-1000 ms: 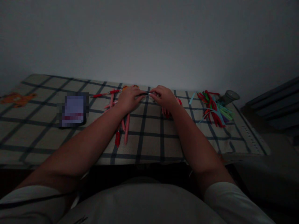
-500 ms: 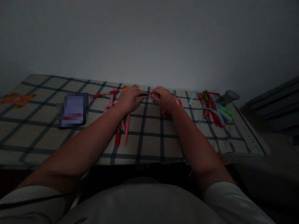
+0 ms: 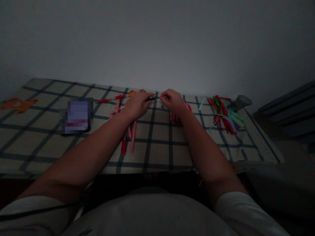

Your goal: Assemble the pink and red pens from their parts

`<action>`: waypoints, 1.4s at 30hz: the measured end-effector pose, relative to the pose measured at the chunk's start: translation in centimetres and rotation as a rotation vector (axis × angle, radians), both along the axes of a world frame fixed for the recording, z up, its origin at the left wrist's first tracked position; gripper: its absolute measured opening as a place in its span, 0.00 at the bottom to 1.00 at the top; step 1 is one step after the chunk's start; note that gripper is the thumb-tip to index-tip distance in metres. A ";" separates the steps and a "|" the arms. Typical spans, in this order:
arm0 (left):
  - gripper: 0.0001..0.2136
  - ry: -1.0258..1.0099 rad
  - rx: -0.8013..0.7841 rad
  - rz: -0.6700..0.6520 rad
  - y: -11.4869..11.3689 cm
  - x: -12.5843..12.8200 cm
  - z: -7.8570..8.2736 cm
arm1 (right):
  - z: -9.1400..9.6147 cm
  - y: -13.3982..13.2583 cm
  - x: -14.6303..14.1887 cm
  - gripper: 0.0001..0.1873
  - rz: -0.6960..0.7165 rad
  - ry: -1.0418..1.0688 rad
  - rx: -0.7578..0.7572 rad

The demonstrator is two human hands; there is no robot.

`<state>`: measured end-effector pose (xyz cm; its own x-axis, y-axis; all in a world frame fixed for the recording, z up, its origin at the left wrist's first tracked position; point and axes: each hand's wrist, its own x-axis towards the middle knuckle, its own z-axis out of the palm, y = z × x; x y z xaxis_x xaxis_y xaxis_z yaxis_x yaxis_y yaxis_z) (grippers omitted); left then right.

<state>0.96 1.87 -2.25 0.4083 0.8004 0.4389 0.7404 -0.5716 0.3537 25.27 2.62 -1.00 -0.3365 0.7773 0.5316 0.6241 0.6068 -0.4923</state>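
Observation:
My left hand [image 3: 137, 104] is closed round a slim black pen [image 3: 153, 98], which points to the right. At the pen's tip, my right hand [image 3: 171, 101] pinches with thumb and forefinger; whatever is between those fingertips is too small to make out. Below and beside my left hand lie several pink pens [image 3: 133, 137] and a red pen end [image 3: 123, 146]. A red pen [image 3: 112, 98] rests to the left, near the back edge. Partly covered by my right wrist is a bunch of pink and red pens [image 3: 174, 118].
Checked cloth [image 3: 157, 154] covers the table against the wall. At right are a heap of coloured strips [image 3: 223, 114] and a clear cup [image 3: 241, 102] on its side. On the left lie a blurred-out phone-like device [image 3: 77, 114] and an orange cutout [image 3: 18, 105].
My right hand has shifted slightly right and up, its fingertips a little farther from my left hand. The thumb and fingers of my left hand have opened slightly around the black pen.

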 end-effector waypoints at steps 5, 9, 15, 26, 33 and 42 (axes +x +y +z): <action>0.26 -0.015 0.030 -0.038 0.5 0.0 -0.5 | 0.0 0.6 0.3 0.06 -0.064 0.125 -0.007; 0.25 0.006 0.044 -0.041 0.7 0.1 -0.5 | -0.3 1.0 0.6 0.09 -0.100 0.223 0.011; 0.24 -0.012 0.032 -0.035 0.2 0.2 0.0 | -0.6 1.3 0.5 0.11 -0.076 0.284 -0.003; 0.24 -0.063 0.041 -0.038 -0.3 0.1 0.5 | -0.7 0.7 0.0 0.25 0.047 0.241 -0.082; 0.23 -0.058 0.041 -0.063 0.1 0.0 0.3 | -0.5 0.6 -0.3 0.23 0.030 0.241 -0.054; 0.24 -0.064 0.034 -0.058 0.0 0.1 0.2 | -0.4 0.7 -0.6 0.26 -0.012 0.363 -0.077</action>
<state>1.03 1.84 -2.03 0.4234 0.7607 0.4920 0.6822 -0.6250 0.3794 24.69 3.33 -1.43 -0.1273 0.8222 0.5548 0.4073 0.5533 -0.7266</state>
